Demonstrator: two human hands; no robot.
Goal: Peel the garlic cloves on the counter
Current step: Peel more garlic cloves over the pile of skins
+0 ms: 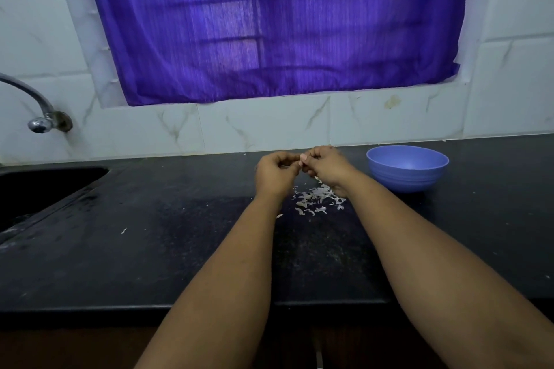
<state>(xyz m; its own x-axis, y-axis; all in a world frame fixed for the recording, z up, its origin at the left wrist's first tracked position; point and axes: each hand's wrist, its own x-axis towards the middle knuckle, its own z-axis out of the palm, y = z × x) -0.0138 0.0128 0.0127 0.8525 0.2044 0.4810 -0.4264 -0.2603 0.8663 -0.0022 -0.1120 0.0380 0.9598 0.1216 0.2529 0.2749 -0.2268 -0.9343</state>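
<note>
Both my hands are raised just above the black counter (150,249), fingertips meeting. My left hand (275,172) has its fingers curled, thumb and forefinger pinched on a small pale thing at the point where the hands touch. My right hand (325,166) is curled the same way, pinching from the other side. The held thing is mostly hidden by my fingers; it looks like a garlic clove (300,162), but too little shows to confirm.

A scatter of white garlic skins (317,199) lies on the counter directly below my hands, partly under my right wrist. One stray flake (123,230) sits well apart to the left.

A blue bowl (407,168) stands upright near my right hand; its contents are not visible.

Sink (45,189) at far left, tap (39,111) on the tiled wall above it, purple curtain (269,24) over the window.
</note>
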